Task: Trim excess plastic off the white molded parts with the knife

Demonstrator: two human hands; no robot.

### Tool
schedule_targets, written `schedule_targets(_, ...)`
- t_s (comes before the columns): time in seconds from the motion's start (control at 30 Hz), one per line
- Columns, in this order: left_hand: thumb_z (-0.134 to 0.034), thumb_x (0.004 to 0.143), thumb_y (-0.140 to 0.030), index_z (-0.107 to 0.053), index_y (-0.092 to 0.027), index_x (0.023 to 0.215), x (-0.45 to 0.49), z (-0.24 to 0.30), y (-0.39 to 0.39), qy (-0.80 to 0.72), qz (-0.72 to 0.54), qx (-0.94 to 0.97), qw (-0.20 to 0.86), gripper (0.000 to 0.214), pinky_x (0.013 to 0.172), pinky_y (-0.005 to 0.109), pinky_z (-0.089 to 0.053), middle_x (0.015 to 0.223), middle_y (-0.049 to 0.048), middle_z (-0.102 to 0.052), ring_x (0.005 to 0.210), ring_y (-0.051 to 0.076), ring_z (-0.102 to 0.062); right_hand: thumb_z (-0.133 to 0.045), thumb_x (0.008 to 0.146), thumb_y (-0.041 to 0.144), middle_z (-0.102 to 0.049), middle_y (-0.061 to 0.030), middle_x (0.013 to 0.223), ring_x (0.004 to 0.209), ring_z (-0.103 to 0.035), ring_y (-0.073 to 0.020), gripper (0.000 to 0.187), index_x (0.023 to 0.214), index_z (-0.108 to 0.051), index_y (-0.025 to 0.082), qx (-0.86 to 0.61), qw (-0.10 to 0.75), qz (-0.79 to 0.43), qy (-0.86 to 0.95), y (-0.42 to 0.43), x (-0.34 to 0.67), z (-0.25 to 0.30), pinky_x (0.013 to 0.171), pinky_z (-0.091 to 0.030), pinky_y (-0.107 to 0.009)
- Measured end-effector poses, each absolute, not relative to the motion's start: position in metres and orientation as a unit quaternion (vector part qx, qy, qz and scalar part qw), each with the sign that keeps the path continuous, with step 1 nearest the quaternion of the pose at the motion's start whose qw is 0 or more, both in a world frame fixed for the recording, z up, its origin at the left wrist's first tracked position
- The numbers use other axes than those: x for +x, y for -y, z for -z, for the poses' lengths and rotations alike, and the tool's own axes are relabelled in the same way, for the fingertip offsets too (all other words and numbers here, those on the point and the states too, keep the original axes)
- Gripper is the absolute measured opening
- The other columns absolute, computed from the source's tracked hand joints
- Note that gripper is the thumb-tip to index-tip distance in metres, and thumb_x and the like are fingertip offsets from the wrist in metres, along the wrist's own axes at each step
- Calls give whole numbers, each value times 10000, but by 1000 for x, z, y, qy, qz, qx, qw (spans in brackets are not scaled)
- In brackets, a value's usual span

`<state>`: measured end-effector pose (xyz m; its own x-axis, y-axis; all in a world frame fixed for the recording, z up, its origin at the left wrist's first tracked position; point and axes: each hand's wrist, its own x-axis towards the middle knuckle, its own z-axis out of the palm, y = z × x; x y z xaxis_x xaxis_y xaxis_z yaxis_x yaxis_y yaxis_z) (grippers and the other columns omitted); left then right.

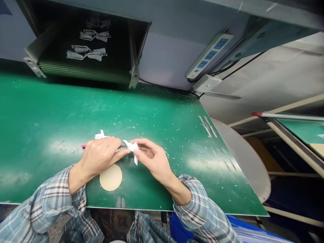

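- The bench top is covered by a green mat (154, 113), which is scuffed and flecked with white specks.
- A power strip (209, 55) with blue sockets is mounted on a grey panel (169, 57) beyond the mat, and black cables (240, 65) are run from it.
- A round grey disc (244, 157) is seen past the mat's right edge, with a second green bench (301, 130) farther right.
- A tan disc (110, 177) is laid on the mat, just below the hands.
- A pink-handled tool (83, 146) is gripped in the closed left hand (100, 157), its metal tip (122, 147) being pointed rightward.
- A white piece (131, 146) is pinched by the right hand (152, 157), between the hands and at the tool's tip.
- Another white piece (101, 135) is partly hidden just beyond the left hand; whether it is held cannot be told.
- A black tray (86, 44) is set past the far edge of the mat, and similar white pieces (87, 53) are held in it, in rows.
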<state>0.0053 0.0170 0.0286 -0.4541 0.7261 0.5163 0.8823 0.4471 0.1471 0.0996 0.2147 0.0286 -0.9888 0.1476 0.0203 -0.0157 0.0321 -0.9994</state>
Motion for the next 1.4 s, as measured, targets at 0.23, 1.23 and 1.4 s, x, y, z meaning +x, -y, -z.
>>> schedule_targets(0.23,-401,1121,-493,-574,-183,765,5,-31,-18,825,164,-497,216,503,513,306,-276,631,-8,-594,529,141,-529,-771,892,420,-732,-46,876,782,-694,-180,271,1062,-741,211,-60,36,-700,711,-215,100,-30,644,-573,-275)
schedule_targets(1.23,-329,1137,-481,-545,-190,803,9,-30,-19,840,155,-489,177,493,503,303,-262,661,-12,-584,543,137,-523,-764,896,330,-709,-35,864,726,-631,-159,179,1030,-740,213,-66,56,-692,717,-213,102,-33,643,-518,-283)
schedule_targets(1.4,-322,1138,-481,-541,-190,785,9,-32,-19,839,154,-491,178,507,501,305,-234,640,-12,-556,532,138,-493,-767,892,336,-719,-40,880,741,-632,-161,190,1028,-738,207,-69,55,-694,715,-212,102,-32,648,-514,-285)
